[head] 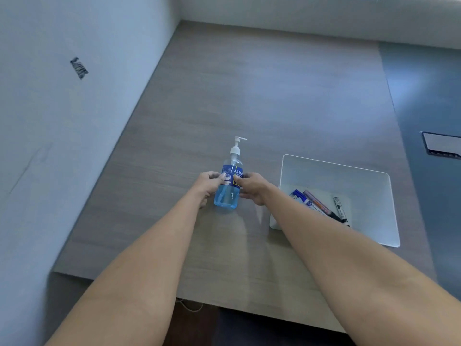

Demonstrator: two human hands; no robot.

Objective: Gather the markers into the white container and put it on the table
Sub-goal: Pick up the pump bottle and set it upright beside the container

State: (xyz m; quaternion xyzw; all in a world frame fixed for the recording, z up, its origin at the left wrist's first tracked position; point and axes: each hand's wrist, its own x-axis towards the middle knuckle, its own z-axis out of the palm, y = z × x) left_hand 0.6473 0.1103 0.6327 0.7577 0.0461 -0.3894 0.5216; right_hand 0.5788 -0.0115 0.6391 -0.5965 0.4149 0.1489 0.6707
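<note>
Head view looks down on a grey wood-grain counter [274,96] set against a pale wall [62,121] at nine o'clock. Going left to right: the left hand [209,182] wraps around the left side of a clear pump bottle [228,186] of blue liquid, fingers on its label. The bottle stands upright near the middle of the counter, its white pump pointing toward twelve o'clock. The right hand [252,187] clasps the bottle's other side, so both hands are grasping it together.

At three o'clock from the bottle, just beside the right forearm, sits the white container [349,176], resting flat on the counter. Inside it, toward its near end, lie the markers [316,203]: a blue-capped one, a pinkish one and a black-and-white one, partly hidden by the forearm. Farther toward three o'clock, a dark tablet-like thing [440,146] lies at the frame edge.

No loose markers show anywhere on the counter, and the container already rests there, so the task looks essentially finished; handling the bottle seems a side matter.
</note>
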